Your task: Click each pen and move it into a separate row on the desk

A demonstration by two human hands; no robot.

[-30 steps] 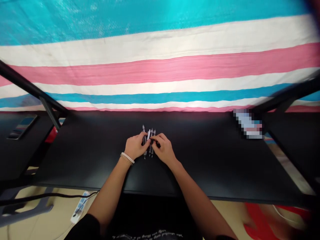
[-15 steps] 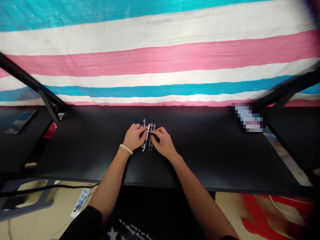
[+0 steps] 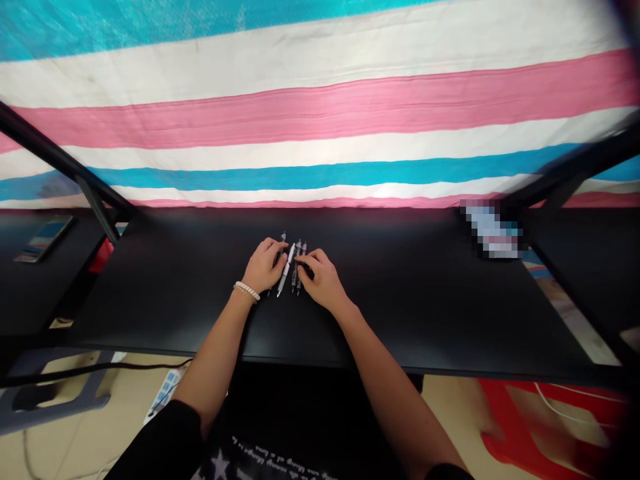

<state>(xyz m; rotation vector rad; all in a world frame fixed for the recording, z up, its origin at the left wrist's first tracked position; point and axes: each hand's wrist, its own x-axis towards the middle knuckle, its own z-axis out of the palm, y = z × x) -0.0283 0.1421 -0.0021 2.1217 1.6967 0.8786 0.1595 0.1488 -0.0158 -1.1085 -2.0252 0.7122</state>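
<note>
Several pens lie side by side on the black table point(image 3: 400, 287) between my hands. A white pen point(image 3: 286, 271) rests slantwise in the middle, its tip toward me. Under the curled fingers of my left hand point(image 3: 265, 265) is a dark pen point(image 3: 283, 237); only its ends show, and the hand is closed on it. My right hand point(image 3: 321, 277) has thumb and index finger drawn in on the dark pens point(image 3: 295, 283) to the right of the white one. Exactly how many it grips is hidden.
A blurred-out pale object point(image 3: 493, 230) lies at the table's back right. On the left neighbouring table lies a phone point(image 3: 45, 239). A striped sheet point(image 3: 320, 113) hangs behind, with dark metal bars point(image 3: 60, 157) at both sides. Below are a power strip point(image 3: 164, 395) and a red stool point(image 3: 520, 427).
My left hand has moved slightly left with the dark pen, whose lower end has swung left, away from the white pen. The white pen now shows more fully. My right hand stays at the right-hand pens.
</note>
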